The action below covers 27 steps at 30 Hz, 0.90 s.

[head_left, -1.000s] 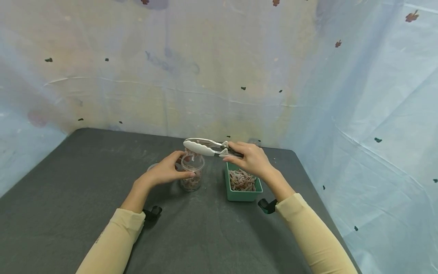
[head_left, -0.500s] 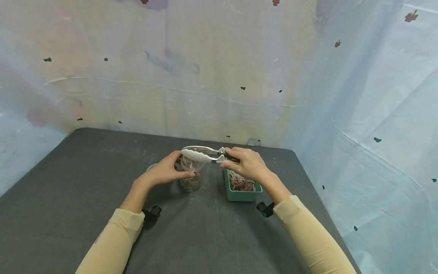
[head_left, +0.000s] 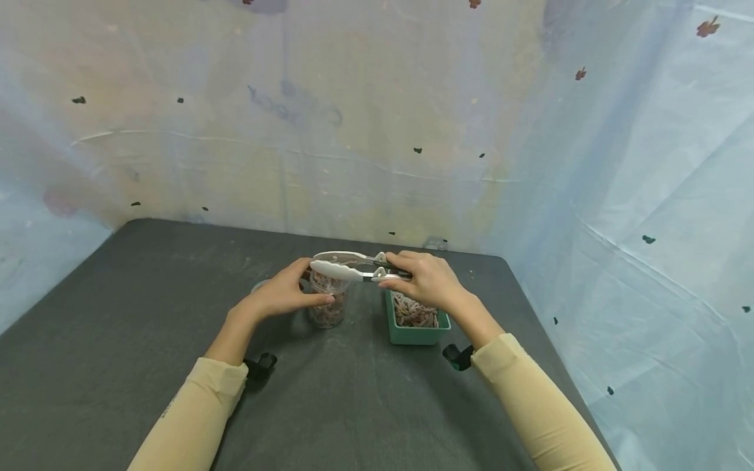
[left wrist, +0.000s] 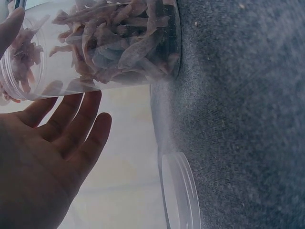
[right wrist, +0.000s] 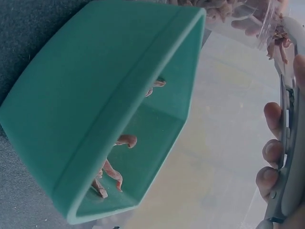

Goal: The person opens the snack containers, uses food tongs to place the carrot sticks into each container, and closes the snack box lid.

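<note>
My left hand (head_left: 281,292) holds a clear plastic jar (head_left: 327,316) near its rim, thumb on the near side and fingers round the far side. Thin, curled brown dried pieces (left wrist: 114,40) fill much of the upright jar. With my right hand (head_left: 429,280) I grip metal tongs (head_left: 337,269) with white scalloped tips, held level across the jar's mouth. A few dried pieces (right wrist: 282,45) show between the tips at the rim. Right of the jar, below my right hand, stands a green box (head_left: 417,337) with more of the same pieces inside.
A clear round lid (left wrist: 182,193) lies on the dark grey table (head_left: 353,405) beside the jar, mostly hidden behind my left hand in the head view. Pale printed sheeting (head_left: 365,118) hangs behind the table and along its right side.
The tongs and my right hand have come down and slightly left, from above the jar to its rim, then stayed nearly still. My left hand and the jar hold their place.
</note>
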{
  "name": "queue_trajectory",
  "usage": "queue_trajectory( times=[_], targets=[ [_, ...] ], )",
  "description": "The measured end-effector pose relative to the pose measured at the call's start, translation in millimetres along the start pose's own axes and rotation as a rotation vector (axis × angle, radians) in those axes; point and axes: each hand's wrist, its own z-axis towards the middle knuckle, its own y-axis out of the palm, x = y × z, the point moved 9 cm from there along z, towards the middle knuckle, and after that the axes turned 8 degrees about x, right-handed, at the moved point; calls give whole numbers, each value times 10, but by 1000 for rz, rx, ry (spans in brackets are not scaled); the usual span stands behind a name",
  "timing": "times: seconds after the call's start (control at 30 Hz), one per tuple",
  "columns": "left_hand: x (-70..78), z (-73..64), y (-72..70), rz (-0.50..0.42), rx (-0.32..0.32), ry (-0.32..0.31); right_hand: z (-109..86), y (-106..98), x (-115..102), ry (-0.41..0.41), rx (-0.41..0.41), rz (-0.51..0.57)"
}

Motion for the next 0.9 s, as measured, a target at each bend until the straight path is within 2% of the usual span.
queue_trajectory(
  times=[0.3,0.57,0.9],
  targets=[
    [8,26,23,12,-3,8,-16,29,-19,5,-18,-8],
    [-8,23,20,-2,1,-12,-7,70,-60,-8,-24,-9],
    [18,11,2,-26,0,18,-62,-31,20,64,46,114]
  ],
)
